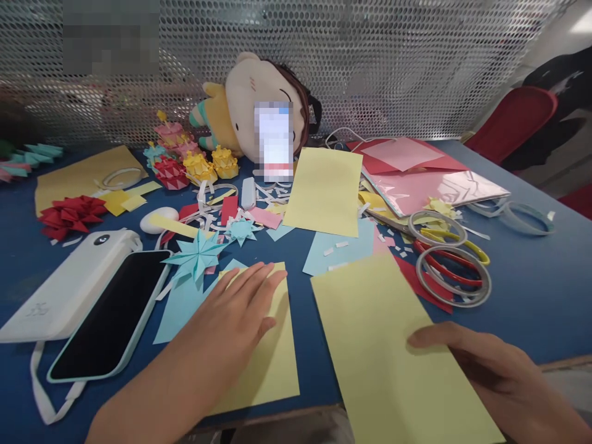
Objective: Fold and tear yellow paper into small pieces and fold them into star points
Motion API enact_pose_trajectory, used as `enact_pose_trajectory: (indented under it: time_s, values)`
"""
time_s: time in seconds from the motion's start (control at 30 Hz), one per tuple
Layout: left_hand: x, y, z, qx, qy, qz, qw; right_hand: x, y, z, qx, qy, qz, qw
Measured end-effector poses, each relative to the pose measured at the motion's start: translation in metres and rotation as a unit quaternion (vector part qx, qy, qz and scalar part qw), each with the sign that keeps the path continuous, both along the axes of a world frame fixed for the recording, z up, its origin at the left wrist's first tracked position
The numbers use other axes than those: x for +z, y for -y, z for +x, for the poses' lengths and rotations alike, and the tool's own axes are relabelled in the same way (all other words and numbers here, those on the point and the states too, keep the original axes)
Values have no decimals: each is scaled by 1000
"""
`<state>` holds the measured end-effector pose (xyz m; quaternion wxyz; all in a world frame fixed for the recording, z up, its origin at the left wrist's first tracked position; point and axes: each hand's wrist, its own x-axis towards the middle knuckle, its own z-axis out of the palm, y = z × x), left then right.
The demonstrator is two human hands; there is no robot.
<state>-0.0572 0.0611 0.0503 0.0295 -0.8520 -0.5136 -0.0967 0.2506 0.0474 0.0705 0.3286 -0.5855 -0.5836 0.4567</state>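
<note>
My left hand [238,314] lies flat with fingers stretched over a yellow sheet of paper [272,376] near the table's front edge. In my right hand [485,370] is a second yellow sheet of paper [383,345], pinched at its right edge with the thumb on top; the fingers beneath are partly hidden. The held sheet is tilted and reaches past the table edge. Farther back, another yellow sheet [324,191] rests over blue paper [342,246]. A light-blue folded paper star [198,254] sits just beyond my left hand.
Left on the blue table [531,290] lie a dark-screened phone [111,314] and a white power bank [69,283]. Scissors [444,246] and tape rolls [453,277] are at right. Behind are folded paper pieces [171,172], a plush doll [245,105] and a lit phone [276,142].
</note>
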Motion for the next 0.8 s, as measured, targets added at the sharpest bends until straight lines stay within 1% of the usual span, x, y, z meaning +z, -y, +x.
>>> enact_pose_trajectory:
  time_s: [0.07, 0.1, 0.17, 0.27, 0.33, 0.47, 0.57, 0.63, 0.73, 0.8]
  values:
    - [-1, -7, 0, 0, 3, -28, 1000, 3, -6, -2, 23, -79, -59, 995]
    - [-2, -10, 1, -4, 6, -43, 999, 4, -8, -2, 30, -89, -71, 993]
    - [-3, -16, 3, -15, 15, -69, 997, 1, -10, 1, 42, -71, -62, 995]
    - [1, -23, 6, -24, 35, -97, 994, -3, -11, 6, 89, -37, -40, 995]
    - [5, -26, 7, -18, 50, -111, 992, -3, -12, 7, 106, -41, -58, 992]
    - [10, -30, 10, -1, 81, -117, 990, -2, -12, 8, 88, -87, -104, 987]
    - [14, -31, 10, 13, 105, -99, 989, -3, -12, 13, 81, -85, -112, 987]
    - [21, -30, 10, 29, 124, -78, 989, -4, -11, 17, 88, -78, -112, 987]
    - [42, -26, 13, 76, 171, -19, 982, -6, -8, 22, 80, -103, -112, 985]
    - [58, -21, 18, 140, 215, 54, 965, -7, -4, 23, 43, -123, -92, 987]
